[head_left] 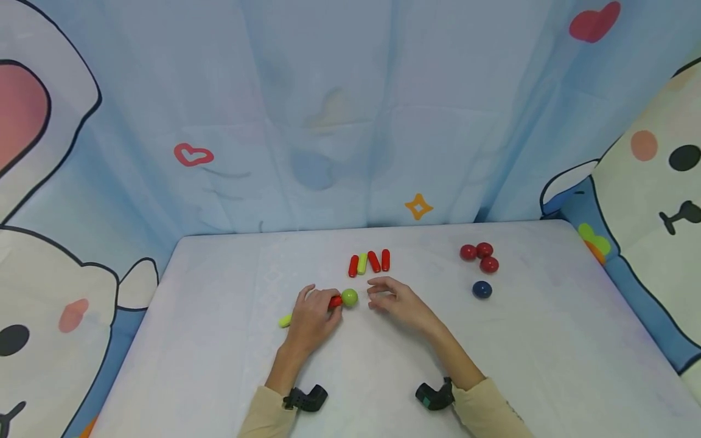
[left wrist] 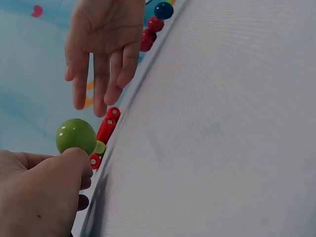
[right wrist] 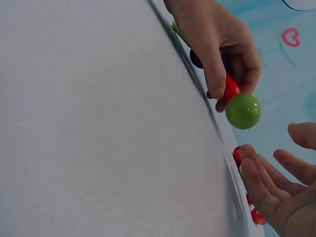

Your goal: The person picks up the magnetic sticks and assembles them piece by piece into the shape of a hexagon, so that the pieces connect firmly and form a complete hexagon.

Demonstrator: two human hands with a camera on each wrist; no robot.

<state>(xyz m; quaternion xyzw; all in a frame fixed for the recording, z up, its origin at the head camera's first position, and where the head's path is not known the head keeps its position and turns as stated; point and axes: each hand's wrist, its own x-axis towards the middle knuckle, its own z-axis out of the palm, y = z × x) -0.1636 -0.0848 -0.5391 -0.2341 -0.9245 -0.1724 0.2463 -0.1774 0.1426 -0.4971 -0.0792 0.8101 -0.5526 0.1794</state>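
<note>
My left hand (head_left: 313, 316) pinches a short red rod (right wrist: 231, 88) between thumb and fingers. A shiny green ball (head_left: 349, 297) sits at the rod's end, just past the fingertips. From the far side of the same hand a yellow-green rod (head_left: 285, 320) sticks out, and a dark round piece (right wrist: 196, 59) shows behind the palm in the right wrist view; how these join is hidden. My right hand (head_left: 402, 303) is held a little to the right of the green ball, its fingers apart and loosely bent, with nothing in them.
Beyond the hands, several red rods (head_left: 386, 260) and a yellow-green rod (head_left: 362, 264) lie side by side on the white table (head_left: 547, 340). To the right are three red balls (head_left: 489, 264) and a dark blue ball (head_left: 482, 289). A blue printed curtain (head_left: 328, 121) hangs behind.
</note>
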